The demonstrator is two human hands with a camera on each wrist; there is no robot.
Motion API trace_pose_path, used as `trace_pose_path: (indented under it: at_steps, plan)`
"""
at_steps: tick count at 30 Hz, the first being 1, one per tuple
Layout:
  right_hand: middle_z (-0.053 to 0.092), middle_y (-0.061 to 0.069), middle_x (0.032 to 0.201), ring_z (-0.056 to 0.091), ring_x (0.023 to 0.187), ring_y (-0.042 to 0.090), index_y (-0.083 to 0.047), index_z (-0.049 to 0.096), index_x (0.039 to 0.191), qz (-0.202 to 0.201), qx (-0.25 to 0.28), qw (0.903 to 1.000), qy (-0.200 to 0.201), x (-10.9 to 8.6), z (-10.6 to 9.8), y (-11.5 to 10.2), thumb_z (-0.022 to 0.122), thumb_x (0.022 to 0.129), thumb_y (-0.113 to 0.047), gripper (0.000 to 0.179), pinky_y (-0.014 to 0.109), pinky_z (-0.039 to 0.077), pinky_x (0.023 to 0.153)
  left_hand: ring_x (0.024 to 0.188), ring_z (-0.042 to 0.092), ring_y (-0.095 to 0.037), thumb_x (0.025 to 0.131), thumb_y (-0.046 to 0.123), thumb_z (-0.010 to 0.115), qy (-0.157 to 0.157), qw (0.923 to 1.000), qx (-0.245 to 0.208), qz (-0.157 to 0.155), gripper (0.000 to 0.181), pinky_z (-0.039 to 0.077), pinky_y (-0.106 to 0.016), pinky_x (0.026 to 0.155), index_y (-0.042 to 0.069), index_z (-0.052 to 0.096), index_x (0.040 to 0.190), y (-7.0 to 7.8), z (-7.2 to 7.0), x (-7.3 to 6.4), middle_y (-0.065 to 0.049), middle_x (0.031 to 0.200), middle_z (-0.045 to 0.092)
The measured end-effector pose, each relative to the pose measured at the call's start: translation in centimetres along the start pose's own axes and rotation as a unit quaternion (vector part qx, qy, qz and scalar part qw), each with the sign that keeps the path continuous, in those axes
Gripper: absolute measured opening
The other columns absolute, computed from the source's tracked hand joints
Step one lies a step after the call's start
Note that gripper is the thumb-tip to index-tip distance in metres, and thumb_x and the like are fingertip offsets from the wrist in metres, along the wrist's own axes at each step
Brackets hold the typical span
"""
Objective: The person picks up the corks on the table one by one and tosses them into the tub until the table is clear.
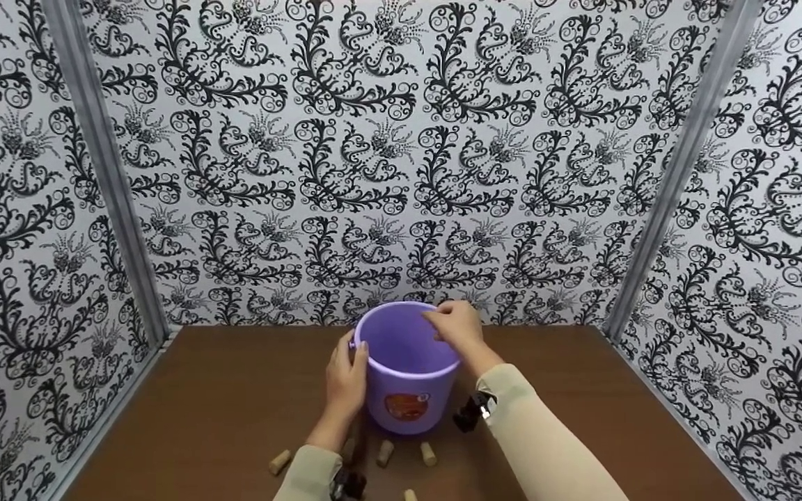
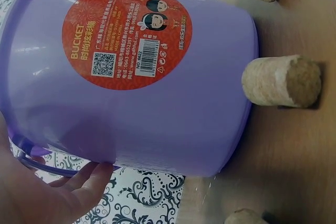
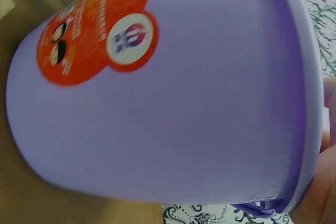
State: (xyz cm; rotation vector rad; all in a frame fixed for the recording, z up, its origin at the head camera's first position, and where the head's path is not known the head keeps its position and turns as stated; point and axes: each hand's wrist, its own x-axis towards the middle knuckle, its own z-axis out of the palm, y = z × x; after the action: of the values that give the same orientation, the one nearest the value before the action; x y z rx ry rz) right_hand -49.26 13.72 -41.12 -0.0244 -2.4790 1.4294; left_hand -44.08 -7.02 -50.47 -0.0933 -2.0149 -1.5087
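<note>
A purple bucket [image 1: 409, 400] stands upright on the table, its red-orange sticker [image 2: 126, 38] towards me. My left hand [image 1: 347, 376] grips its left side just below the rim, the fingers by the purple handle [image 2: 50, 169]. Over the right part of the rim, my right hand [image 1: 460, 325] has its fingers bent in above the opening; I cannot tell whether they hold something. Several corks lie in front of the bucket, among them one cork [image 1: 385, 453] near its base, another cork [image 1: 429, 454] to its right and one [image 1: 280, 462] farther left.
The brown table [image 1: 234, 390] reaches back to a patterned black-and-white wall [image 1: 373, 174]. Similar panels stand at left and right, with grey posts at the corners. One more cork [image 1: 410, 495] lies at the bottom edge of the head view.
</note>
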Motion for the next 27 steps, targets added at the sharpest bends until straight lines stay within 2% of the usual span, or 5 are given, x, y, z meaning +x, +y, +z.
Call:
trace_pose_path:
  at_steps: [7, 11, 14, 21, 27]
  plan:
    - [0.064, -0.001, 0.069, 0.062, 0.056, 0.009, -0.006, 0.074, 0.077, 0.015, 0.125, 0.9918, 0.021, -0.2, -0.9, 0.8, 0.079, 0.090, -0.019, 0.019, 0.020, 0.057, 0.056, 0.135, 0.060, -0.045, 0.108, 0.026, 0.058, -0.003, 1.0000, -0.002, -0.008, 0.042, 0.045, -0.061, 0.117, 0.003, 0.062, 0.142, -0.1, 0.3, -0.3, -0.025, 0.144, 0.064]
    - [0.066, 0.000, 0.070, 0.060, 0.057, 0.008, -0.002, 0.074, 0.078, 0.028, 0.281, 0.9592, 0.016, 0.1, -1.1, 1.2, 0.075, 0.092, -0.007, 0.015, 0.018, 0.056, 0.055, 0.131, 0.062, -0.045, 0.107, 0.026, 0.058, 0.002, 1.0000, -0.001, -0.004, 0.042, 0.047, -0.061, 0.114, 0.003, 0.062, 0.142, 0.1, 0.2, -0.1, -0.025, 0.139, 0.066]
    - [0.067, 0.001, 0.070, 0.061, 0.060, 0.008, -0.006, 0.071, 0.076, 0.030, 0.347, 0.9373, 0.007, 0.0, -1.2, 1.3, 0.072, 0.094, -0.003, 0.018, 0.018, 0.057, 0.056, 0.127, 0.063, -0.045, 0.106, 0.025, 0.058, 0.009, 1.0000, 0.001, -0.002, 0.040, 0.048, -0.062, 0.111, 0.004, 0.062, 0.140, 0.3, -0.1, -0.1, -0.025, 0.134, 0.068]
    - [0.065, 0.005, 0.080, 0.064, 0.067, 0.013, -0.007, 0.072, 0.093, 0.001, 0.419, 0.9080, -0.004, -1.2, -2.4, 1.6, 0.061, 0.103, -0.005, 0.015, 0.024, 0.062, 0.062, 0.128, 0.063, -0.045, 0.107, 0.025, 0.059, 0.003, 1.0000, 0.001, -0.004, 0.040, 0.047, -0.063, 0.112, 0.004, 0.063, 0.141, 0.3, -0.4, -0.2, -0.025, 0.135, 0.068]
    - [0.061, 0.005, 0.087, 0.064, 0.071, 0.014, -0.011, 0.069, 0.099, 0.001, 0.422, 0.9056, 0.037, -2.9, -4.4, 1.8, 0.055, 0.106, -0.011, 0.015, 0.027, 0.062, 0.063, 0.131, 0.061, -0.046, 0.107, 0.029, 0.059, -0.008, 0.9998, -0.006, -0.014, 0.043, 0.045, -0.064, 0.114, 0.005, 0.061, 0.143, 0.1, -0.4, 0.1, -0.026, 0.139, 0.066]
